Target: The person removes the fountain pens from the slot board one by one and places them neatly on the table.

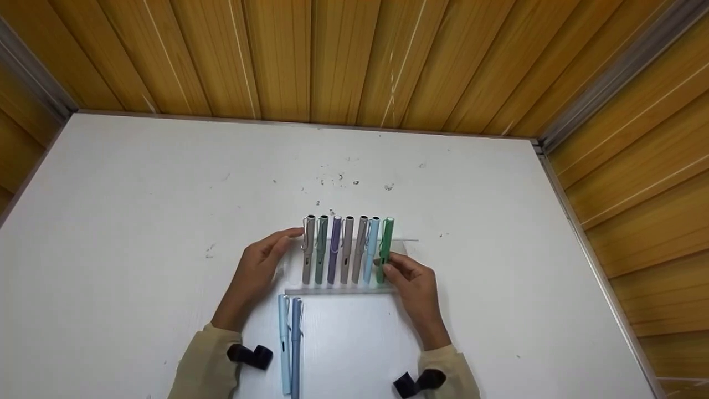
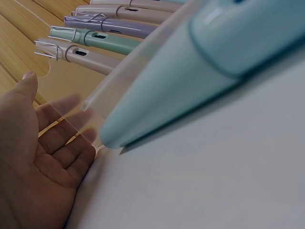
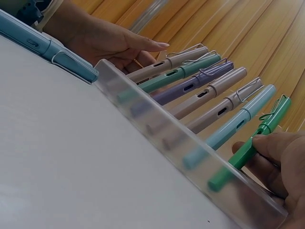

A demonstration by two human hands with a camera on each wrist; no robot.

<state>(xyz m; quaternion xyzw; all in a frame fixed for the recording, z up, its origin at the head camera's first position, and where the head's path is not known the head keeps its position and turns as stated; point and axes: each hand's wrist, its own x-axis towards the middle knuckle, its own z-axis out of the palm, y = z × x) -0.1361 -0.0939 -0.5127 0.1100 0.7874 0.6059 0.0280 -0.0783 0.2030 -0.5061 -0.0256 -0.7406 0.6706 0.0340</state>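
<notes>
Here the right hand (image 1: 412, 281) pinches the green pen (image 1: 388, 235), its lower end behind the lip of the clear stand (image 1: 343, 291), six pens (image 1: 347, 249) leaning between the hands, the left hand (image 1: 259, 263) at the stand's other side, fingers relaxed, two blue pens (image 1: 284, 346) beside its wrist.

Beige sleeves (image 1: 202, 368); black wrist cameras (image 1: 243, 354)
</notes>
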